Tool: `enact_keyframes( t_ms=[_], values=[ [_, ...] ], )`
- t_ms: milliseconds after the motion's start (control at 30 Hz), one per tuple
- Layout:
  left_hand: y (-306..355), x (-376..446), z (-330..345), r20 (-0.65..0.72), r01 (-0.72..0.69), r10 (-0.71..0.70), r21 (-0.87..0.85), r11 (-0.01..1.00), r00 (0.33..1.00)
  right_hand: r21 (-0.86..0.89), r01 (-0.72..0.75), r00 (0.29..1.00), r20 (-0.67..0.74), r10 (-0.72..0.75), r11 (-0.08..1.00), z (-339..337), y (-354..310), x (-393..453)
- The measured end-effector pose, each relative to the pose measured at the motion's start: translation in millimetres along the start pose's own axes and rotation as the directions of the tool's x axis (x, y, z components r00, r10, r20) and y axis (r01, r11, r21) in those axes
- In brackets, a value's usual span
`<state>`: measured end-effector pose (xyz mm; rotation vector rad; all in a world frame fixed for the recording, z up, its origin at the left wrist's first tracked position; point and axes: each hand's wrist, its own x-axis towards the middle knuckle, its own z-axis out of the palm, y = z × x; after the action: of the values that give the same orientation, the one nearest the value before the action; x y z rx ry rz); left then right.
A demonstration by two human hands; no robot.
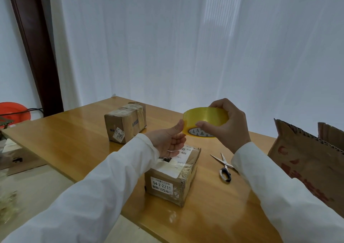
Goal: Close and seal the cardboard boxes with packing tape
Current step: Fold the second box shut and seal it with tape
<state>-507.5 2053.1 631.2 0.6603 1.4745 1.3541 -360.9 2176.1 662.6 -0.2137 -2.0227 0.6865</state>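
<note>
My right hand grips a yellow roll of packing tape in the air above the wooden table. My left hand is palm up beside it, its thumb pressed to the roll's left edge and its fingers curled. Directly below my hands sits a small cardboard box with white labels and clear tape on its closed top. A second small cardboard box, wrapped in clear tape, stands farther back on the table.
Scissors lie on the table right of the near box. A large open cardboard box with red print stands at the right edge. An orange round object sits beyond the table at far left.
</note>
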Motion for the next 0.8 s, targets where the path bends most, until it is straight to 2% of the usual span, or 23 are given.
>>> enact_keyframes(
  t_ms=[167, 333, 567, 800],
  values=[
    [4, -2, 10, -0.062, -0.082, 0.080, -0.025, 0.996, 0.995, -0.002, -0.031, 0.999, -0.022, 0.031, 1.000, -1, 3, 0],
    [2, -6, 12, -0.082, -0.088, 0.098, 0.112, 0.990, 0.992, -0.035, -0.016, 1.000, 0.003, 0.016, 0.999, -3, 4, -1],
    [7, -12, 15, -0.167, -0.070, 0.088, 0.114, 0.991, 0.982, -0.024, -0.010, 1.000, -0.003, 0.009, 1.000, -3, 6, 0],
    [3, -7, 12, -0.059, -0.044, 0.047, 0.053, 0.998, 0.997, 0.064, -0.009, 0.999, -0.042, 0.012, 0.998, -3, 1, -1]
  ],
)
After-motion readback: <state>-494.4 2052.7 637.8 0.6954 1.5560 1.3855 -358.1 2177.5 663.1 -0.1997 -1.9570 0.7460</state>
